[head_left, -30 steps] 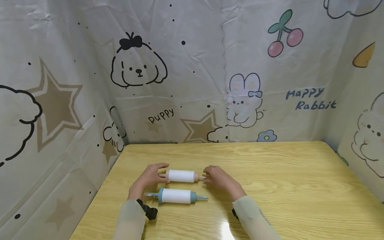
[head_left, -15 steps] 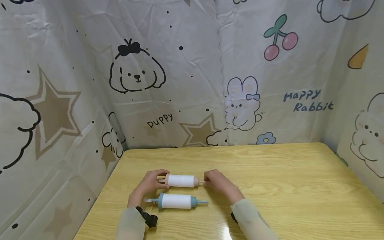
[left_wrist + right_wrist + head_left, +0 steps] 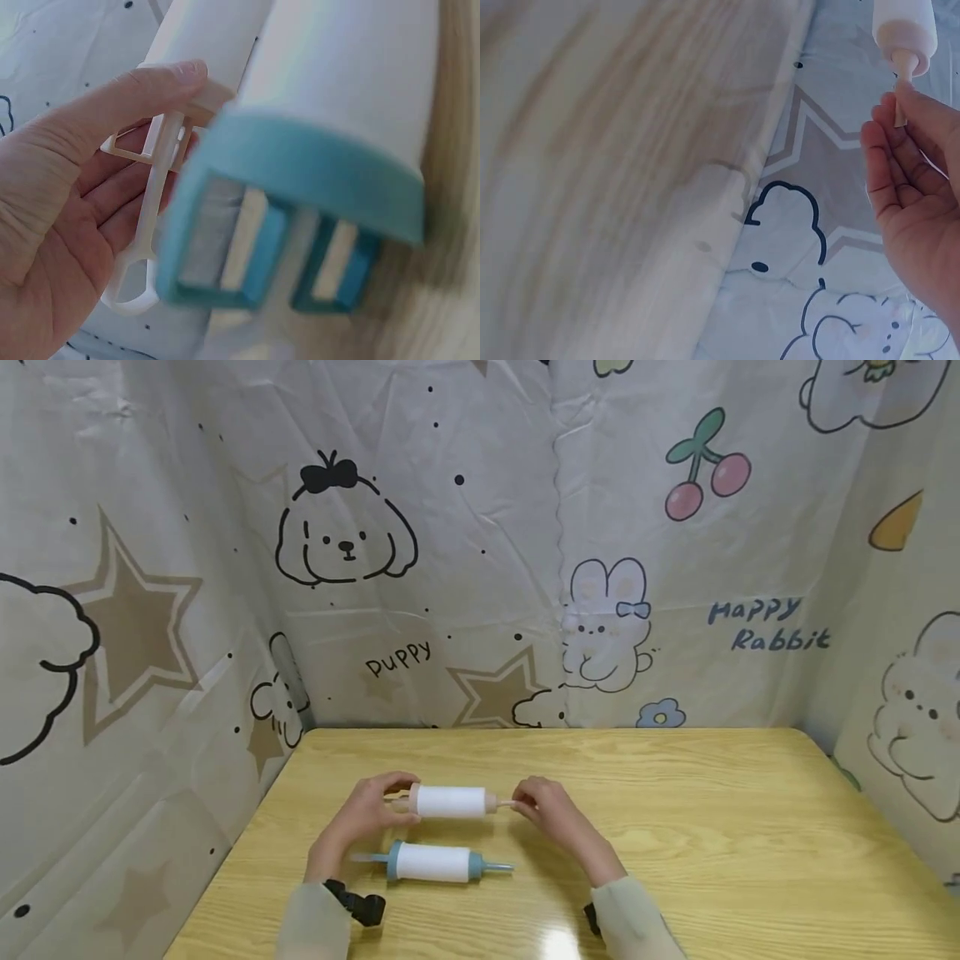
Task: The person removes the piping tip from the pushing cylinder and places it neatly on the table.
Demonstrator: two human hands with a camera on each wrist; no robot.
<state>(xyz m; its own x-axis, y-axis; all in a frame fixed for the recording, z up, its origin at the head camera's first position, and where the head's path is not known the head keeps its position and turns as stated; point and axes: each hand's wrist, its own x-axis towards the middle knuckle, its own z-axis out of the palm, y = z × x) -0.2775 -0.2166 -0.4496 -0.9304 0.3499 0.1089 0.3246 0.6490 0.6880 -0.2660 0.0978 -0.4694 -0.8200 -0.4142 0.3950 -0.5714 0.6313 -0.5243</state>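
A syringe-like tube [image 3: 452, 802] with a white barrel and pale pink ends spans the gap between both hands in the head view. My left hand [image 3: 365, 810] grips its pink collar, thumb on one side and fingers beneath. In the left wrist view, a pale plunger rod [image 3: 154, 180] with a loop at its end extends past that palm. At the other end, my right hand [image 3: 553, 810] pinches the thin pink nozzle [image 3: 905, 64] between thumb and fingertips. Nearer the person lies a second white syringe-like tube [image 3: 432, 863], with teal ends, on the table; its collar [image 3: 315, 165] looms large in the left wrist view.
The yellow wood-grain table [image 3: 697, 827] carries both tubes on its left half. Patterned cloth [image 3: 480, 527] hangs behind it and along both sides. A black wrist strap [image 3: 356, 906] sits by the left sleeve.
The right fingers, earlier loose around the nozzle, now pinch its tip. The pink-ended tube has moved a little away from the teal one. The head view has shifted slightly.
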